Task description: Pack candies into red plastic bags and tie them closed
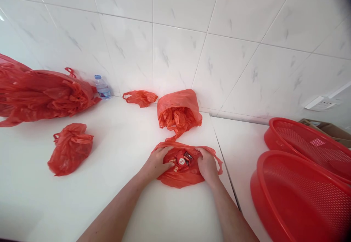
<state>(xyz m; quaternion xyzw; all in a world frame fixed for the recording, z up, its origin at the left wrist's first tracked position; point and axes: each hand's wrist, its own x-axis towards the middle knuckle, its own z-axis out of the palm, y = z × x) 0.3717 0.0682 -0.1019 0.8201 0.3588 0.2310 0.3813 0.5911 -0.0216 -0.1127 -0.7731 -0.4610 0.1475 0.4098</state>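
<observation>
A red plastic bag [178, 180] lies on the white table in front of me with its mouth spread wide. Inside it are several small red packets [181, 161] with white and cream printing, and one dark packet [188, 156]. My left hand [157, 164] grips the bag's left rim, its thumb reaching over the opening toward the packets. On the opposite side, my right hand [207, 164] has its fingers curled at the right rim, beside a loose bag handle [219, 165]. Parts of both hands' fingertips are hidden by the film.
Behind stands an opened red bag [178, 97] stuffed with crumpled bags. A small crumpled bag [140, 98], a water bottle [102, 87] and a large heap of red bags [46, 95] line the wall. A tied bag [71, 148] lies left; red baskets [263, 183] stand right.
</observation>
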